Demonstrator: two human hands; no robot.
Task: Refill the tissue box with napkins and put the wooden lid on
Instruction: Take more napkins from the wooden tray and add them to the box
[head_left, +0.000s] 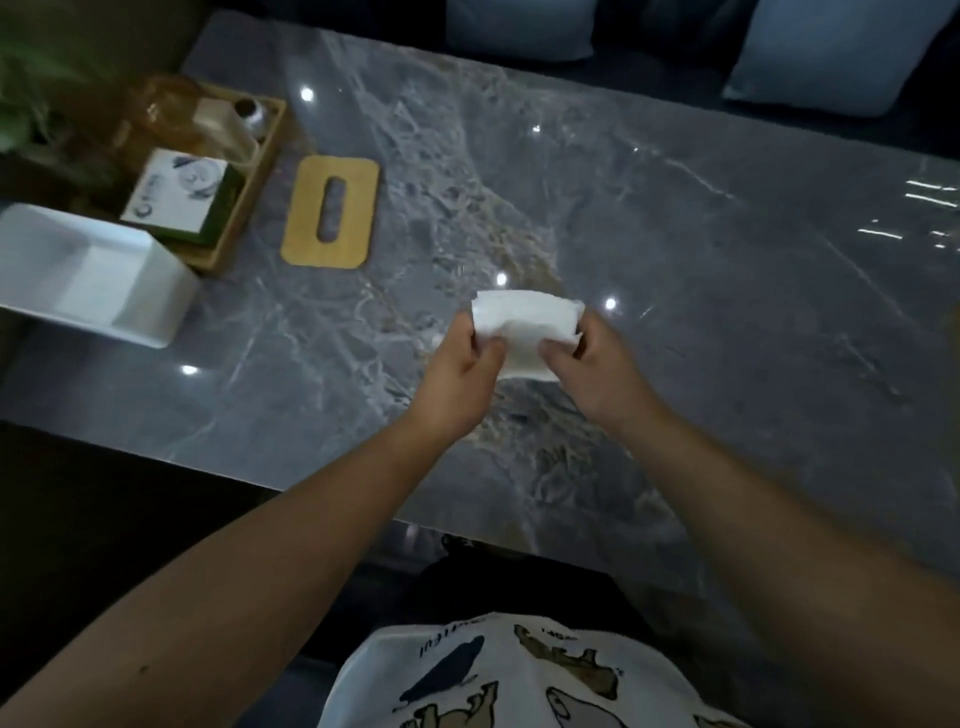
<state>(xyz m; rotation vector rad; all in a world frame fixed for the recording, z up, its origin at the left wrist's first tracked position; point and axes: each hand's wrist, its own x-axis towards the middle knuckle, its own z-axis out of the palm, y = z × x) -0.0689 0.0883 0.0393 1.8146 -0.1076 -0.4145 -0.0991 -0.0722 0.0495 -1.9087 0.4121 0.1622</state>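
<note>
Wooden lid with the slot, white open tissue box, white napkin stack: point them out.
Wooden lid with the slot (358, 208): head view, right border.
White open tissue box (156, 291): head view, right wall.
White napkin stack (524, 325): head view, centre.

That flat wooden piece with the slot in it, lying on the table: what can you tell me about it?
The wooden lid is a flat, light tan rectangle with rounded corners and one long oval slot cut through its middle, the dark table showing through. It looks like bamboo or pale wood, smooth and unmarked. It lies flat on the grey marble table, just right of the wooden tray and apart from the open white tissue box. Neither hand touches it.
</note>
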